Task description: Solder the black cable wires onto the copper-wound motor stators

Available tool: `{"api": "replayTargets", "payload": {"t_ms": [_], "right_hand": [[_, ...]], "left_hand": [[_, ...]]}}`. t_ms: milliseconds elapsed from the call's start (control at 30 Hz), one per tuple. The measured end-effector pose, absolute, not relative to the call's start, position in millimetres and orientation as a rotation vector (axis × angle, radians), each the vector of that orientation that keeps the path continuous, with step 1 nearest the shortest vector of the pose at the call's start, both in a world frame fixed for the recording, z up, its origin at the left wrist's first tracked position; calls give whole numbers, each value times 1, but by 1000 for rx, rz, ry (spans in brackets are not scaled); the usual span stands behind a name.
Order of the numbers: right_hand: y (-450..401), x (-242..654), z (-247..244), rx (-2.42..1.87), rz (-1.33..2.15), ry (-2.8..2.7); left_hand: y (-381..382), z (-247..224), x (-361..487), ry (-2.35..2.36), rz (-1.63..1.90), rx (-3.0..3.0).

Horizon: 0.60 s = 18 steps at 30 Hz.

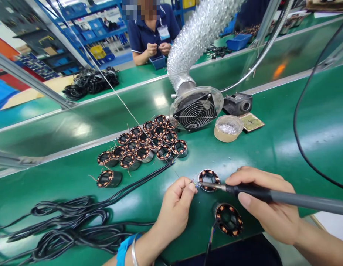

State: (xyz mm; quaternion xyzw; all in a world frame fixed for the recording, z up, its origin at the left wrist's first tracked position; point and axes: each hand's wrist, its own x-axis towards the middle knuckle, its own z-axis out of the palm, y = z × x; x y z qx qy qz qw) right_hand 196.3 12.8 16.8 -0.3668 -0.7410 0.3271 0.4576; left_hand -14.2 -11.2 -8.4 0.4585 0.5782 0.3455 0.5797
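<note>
My right hand is closed round the handle of a soldering iron. The iron's metal tip reaches left over a stator coil and meets fine wires at its left edge. Those wires are pinched between the thumb and fingers of my left hand. A thin solder-like strand runs down from the upper left towards the left hand; the fingers hide where it ends. Below the iron, near the table's front edge, lies a second stator coil with a black cable attached.
Several stators stand grouped at middle left. Black cables lie coiled at front left. Behind are a fume extractor, a round tub, a sponge and an iron stand. A co-worker sits across the bench.
</note>
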Motion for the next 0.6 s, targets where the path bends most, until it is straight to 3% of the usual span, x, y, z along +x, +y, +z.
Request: {"api": "replayTargets", "payload": {"t_ms": [600], "right_hand": [[8, 198, 15, -887, 877, -1857]], "left_hand": [[-12, -7, -13, 1376, 830, 1147]]}}
